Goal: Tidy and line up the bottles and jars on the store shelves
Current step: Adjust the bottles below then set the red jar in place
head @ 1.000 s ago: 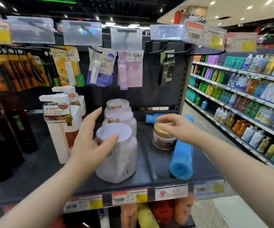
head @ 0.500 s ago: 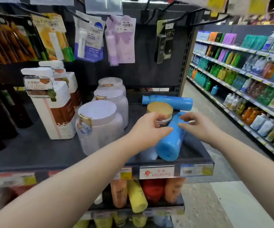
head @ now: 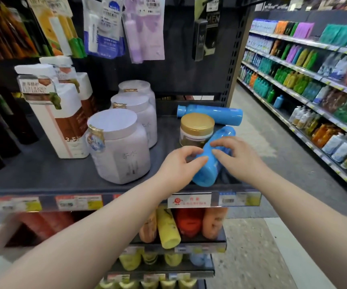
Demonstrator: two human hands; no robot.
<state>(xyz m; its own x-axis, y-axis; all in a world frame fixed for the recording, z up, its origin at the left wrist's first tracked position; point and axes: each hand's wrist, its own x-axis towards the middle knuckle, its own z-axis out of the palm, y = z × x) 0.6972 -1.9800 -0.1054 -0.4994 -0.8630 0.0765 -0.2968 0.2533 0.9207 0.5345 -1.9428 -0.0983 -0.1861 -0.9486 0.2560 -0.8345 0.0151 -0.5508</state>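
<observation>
A blue bottle (head: 207, 174) lies on its side at the front right of the dark shelf (head: 43, 180), its base toward me. My left hand (head: 176, 165) grips its left side with thumb and curled fingers. My right hand (head: 235, 157) closes over its top and right side. Just behind the hands stands a small jar with a gold lid (head: 196, 130). A second blue bottle (head: 212, 114) lies crosswise behind that jar. Three white lidded jars (head: 118, 147) stand in a row running front to back, left of my hands.
White pump bottles (head: 60, 115) and dark bottles (head: 3, 126) stand further left. Packets hang on hooks above the shelf (head: 106, 28). Lower shelves hold orange, red and yellow bottles (head: 168, 228). An aisle floor (head: 272, 163) and stocked shelves (head: 314, 90) lie to the right.
My left hand left the front white jar and moved right onto the lying blue bottle. My right hand came off the gold-lidded jar onto the same bottle. The view tilted down.
</observation>
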